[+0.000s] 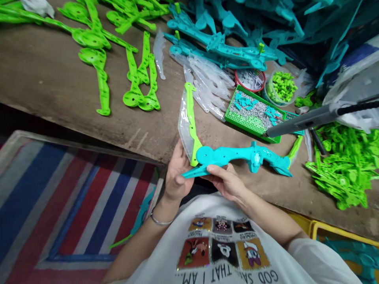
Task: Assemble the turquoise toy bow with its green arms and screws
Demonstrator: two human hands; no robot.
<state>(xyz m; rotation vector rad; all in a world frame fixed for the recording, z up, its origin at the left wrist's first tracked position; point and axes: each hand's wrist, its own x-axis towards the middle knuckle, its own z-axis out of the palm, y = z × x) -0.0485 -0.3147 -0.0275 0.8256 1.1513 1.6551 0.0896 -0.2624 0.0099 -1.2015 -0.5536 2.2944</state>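
My right hand [226, 181] grips a teal plastic toy bow body [237, 154], thumb on top of its pointed lower part. A green arm [191, 122] with a clear plastic blade [184, 126] stands up from the body's left end. My left hand [177, 173] is palm up with its fingers stretched behind the green arm's lower end. Its thumb is apart, beside the body's pointed tip. Another green piece [295, 150] shows at the body's right end; whether it is joined there I cannot tell.
Beyond the hands stands a green basket [245, 125] of screws and small teal parts. A grey power screwdriver [304, 120] hangs over it. Clear blades [207, 83], a tub of green bits [281, 88], green arms [102, 86] and teal bodies [219, 45] lie around the table.
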